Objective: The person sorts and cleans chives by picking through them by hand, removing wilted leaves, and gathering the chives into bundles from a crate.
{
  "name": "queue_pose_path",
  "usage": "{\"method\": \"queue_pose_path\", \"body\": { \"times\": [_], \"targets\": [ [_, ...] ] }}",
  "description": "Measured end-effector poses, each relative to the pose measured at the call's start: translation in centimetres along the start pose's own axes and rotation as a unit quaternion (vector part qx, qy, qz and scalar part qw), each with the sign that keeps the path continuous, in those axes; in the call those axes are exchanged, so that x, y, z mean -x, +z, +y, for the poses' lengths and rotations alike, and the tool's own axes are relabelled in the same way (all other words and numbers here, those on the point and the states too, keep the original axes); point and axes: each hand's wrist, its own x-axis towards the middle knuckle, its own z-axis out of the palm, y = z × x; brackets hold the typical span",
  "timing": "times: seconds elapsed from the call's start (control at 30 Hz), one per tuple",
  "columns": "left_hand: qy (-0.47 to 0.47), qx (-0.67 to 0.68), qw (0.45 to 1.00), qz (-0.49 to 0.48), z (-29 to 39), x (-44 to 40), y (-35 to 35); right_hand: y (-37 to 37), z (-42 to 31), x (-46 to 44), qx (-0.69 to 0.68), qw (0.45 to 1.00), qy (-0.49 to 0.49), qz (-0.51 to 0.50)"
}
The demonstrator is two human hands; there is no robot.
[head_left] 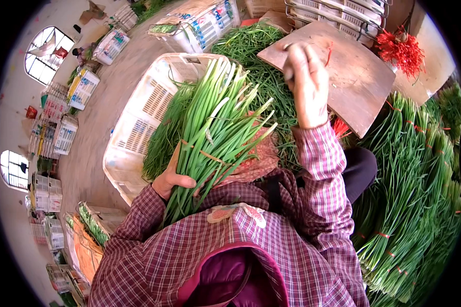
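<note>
White plastic crate, left rim apart from the held chive bunch. Left hand, grip closed round the leafy part, pale stalk ends towards the wooden board. Right hand raised, fingers curled; whether they pinch anything cannot be told. In view it overlaps the board's left edge, which any sideways move must heed. Far right, red-tied chive bundles.

The left hand holds loose green stalks.
</note>
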Motion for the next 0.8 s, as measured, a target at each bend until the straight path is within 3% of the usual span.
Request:
{"method": "queue_pose_path", "body": {
  "times": [0.13,0.2,0.27,0.43,0.47,0.6,0.67,0.73,0.8],
  "targets": [
    [0.03,-0.04,0.999,-0.002,0.2,-0.3,0.1,1.8,0.0,3.9,0.203,0.96,-0.114,-0.155],
    [0.033,-0.032,0.999,0.006,0.5,-0.3,0.7,2.8,-0.1,6.1,0.31,0.921,-0.077,-0.224],
    [0.045,-0.042,0.998,0.01,0.5,-0.4,1.0,3.8,-0.5,7.7,0.316,0.917,-0.065,-0.236],
    [0.051,-0.073,0.996,0.009,0.5,-0.5,0.6,5.0,0.9,7.9,0.333,0.916,-0.151,-0.164],
    [0.044,-0.068,0.997,0.008,0.7,-0.3,0.6,4.8,1.0,7.7,0.405,0.89,-0.077,-0.196],
    [-0.025,-0.053,0.998,0.012,0.0,0.1,-1.6,1.6,3.6,4.9,0.457,0.863,-0.197,-0.086],
    [-0.044,-0.041,0.998,0.01,0.1,0.3,-1.8,-1.5,4.0,3.0,0.518,0.834,-0.186,-0.033],
    [-0.044,-0.03,0.999,0.008,0.2,0.4,-1.6,-4.8,4.0,1.7,0.566,0.823,-0.033,-0.033],
    [-0.055,-0.022,0.998,0.009,0.2,0.3,-1.6,-5.6,4.0,2.0,0.591,0.803,-0.048,-0.058]
  ]
}}
